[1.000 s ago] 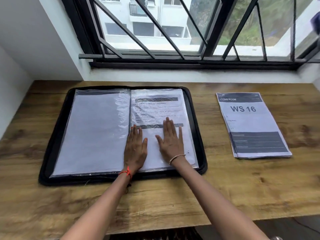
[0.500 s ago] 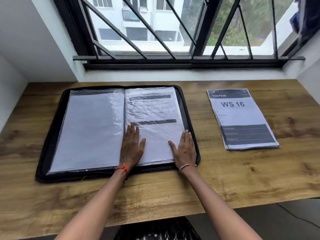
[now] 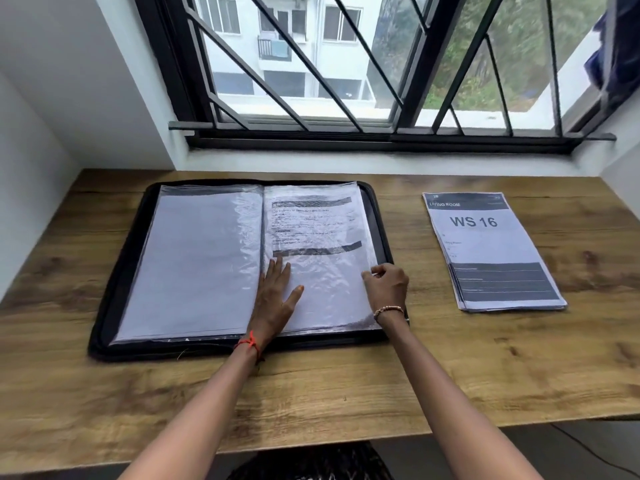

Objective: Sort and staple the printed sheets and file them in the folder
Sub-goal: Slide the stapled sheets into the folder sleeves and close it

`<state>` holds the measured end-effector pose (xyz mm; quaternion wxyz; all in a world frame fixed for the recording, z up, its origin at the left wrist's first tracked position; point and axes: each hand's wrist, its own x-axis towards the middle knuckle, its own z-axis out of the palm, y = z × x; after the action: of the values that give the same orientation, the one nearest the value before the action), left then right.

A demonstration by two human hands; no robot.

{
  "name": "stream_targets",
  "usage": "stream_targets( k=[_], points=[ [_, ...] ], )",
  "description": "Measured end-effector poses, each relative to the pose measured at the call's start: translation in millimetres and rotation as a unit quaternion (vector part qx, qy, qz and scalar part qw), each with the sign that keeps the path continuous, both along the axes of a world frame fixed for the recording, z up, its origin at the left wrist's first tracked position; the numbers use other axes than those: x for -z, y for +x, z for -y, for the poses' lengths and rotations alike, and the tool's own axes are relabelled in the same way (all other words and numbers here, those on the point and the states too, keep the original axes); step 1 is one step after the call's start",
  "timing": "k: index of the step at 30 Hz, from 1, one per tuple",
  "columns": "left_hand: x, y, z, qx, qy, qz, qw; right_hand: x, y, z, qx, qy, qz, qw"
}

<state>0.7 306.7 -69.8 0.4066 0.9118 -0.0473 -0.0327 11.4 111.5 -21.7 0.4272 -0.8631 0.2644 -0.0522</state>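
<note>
A black zip folder (image 3: 121,271) lies open on the wooden desk, its clear plastic sleeves holding printed sheets. The right-hand sleeve (image 3: 318,220) shows a page with dark bars and text. My left hand (image 3: 275,292) rests flat on that sleeve near the spine, fingers spread. My right hand (image 3: 386,285) is at the sleeve's right edge, fingers curled and pinching the edge. A stack of printed sheets (image 3: 485,251) headed "WS 16" lies on the desk to the right of the folder, apart from both hands.
The wooden desk (image 3: 346,393) runs up to a white sill below a barred window (image 3: 346,81). White walls close the left and right ends. A dark patterned thing (image 3: 311,462) shows below the desk's front edge.
My right hand has slid from the middle of the right-hand page to its right edge and curled its fingers onto it. My left hand stays flat near the spine. The view shifted a little.
</note>
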Motion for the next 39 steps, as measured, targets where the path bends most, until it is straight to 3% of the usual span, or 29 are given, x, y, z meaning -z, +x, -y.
stream_targets(
  k=[3,6,9,13,16,18,21,23,26,29,31,34,39],
  points=[
    [-8,1,1,-0.036,-0.105,-0.026,0.993,-24,3,-15,-0.015,0.041,0.016,0.999],
    [-24,4,-7,-0.109,-0.218,-0.057,0.968,-47,7,-44,-0.097,0.068,0.036,0.992],
    [-55,10,-24,-0.154,-0.362,-0.109,0.913,-62,10,-85,-0.164,0.048,0.077,0.982],
    [-98,19,-62,-0.143,-0.500,-0.164,0.838,-73,2,-152,-0.252,0.018,0.140,0.957],
    [-118,24,-104,-0.148,-0.536,-0.144,0.819,-77,-8,-195,-0.324,-0.010,0.179,0.929],
    [-128,24,-121,-0.149,-0.492,-0.141,0.846,-81,-10,-212,-0.379,0.001,0.172,0.909],
    [-130,25,-146,-0.202,-0.406,-0.142,0.880,-82,-7,-220,-0.413,0.090,0.162,0.891],
    [-125,26,-169,-0.200,-0.404,-0.186,0.873,-70,-1,-213,-0.387,0.116,0.159,0.901],
    [-113,29,-196,-0.222,-0.344,-0.191,0.892,-37,13,-192,-0.403,0.028,0.084,0.911],
    [-99,33,-203,-0.243,-0.248,-0.160,0.924,-6,20,-172,-0.461,-0.049,-0.006,0.886],
    [-85,37,-205,-0.262,-0.137,-0.130,0.946,9,20,-168,-0.497,-0.096,-0.032,0.862],
    [-65,40,-196,-0.255,0.047,-0.088,0.962,22,18,-169,-0.523,-0.174,-0.034,0.834],
    [-31,30,-172,-0.189,0.190,-0.122,0.956,37,19,-166,-0.530,-0.220,-0.016,0.819]
  ],
)
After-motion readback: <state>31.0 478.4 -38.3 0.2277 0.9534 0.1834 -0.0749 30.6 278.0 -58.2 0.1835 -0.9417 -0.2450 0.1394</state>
